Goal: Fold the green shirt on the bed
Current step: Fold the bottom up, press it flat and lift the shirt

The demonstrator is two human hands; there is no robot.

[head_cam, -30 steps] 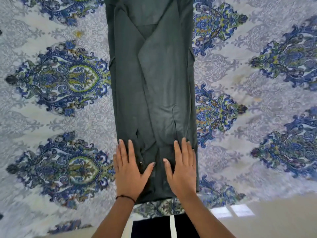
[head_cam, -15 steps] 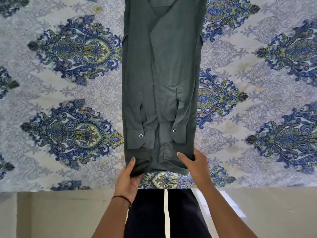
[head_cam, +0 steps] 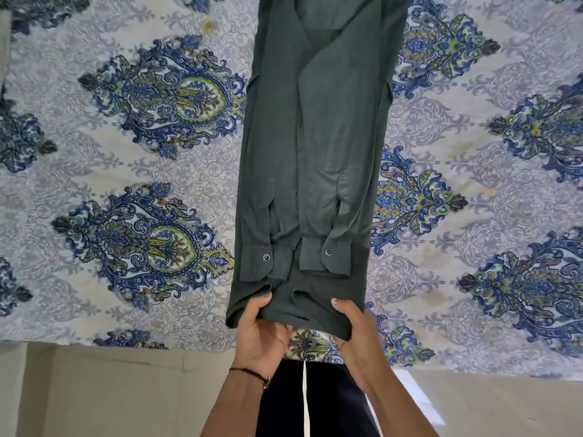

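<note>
Running straight away from the near edge of the bed [head_cam: 473, 89], green shirt [head_cam: 315, 137] lies as a long narrow strip (sleeves folded in). Near hem pinched by left hand [head_cam: 262, 335] and right hand [head_cam: 356, 335], thumbs on top, equally close.

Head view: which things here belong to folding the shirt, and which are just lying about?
Job: green shirt; left hand and right hand, both gripping its near hem; patterned bed beneath it.
Just there: tan floor; wristband on the left wrist; dark trousers with a white stripe.
</note>
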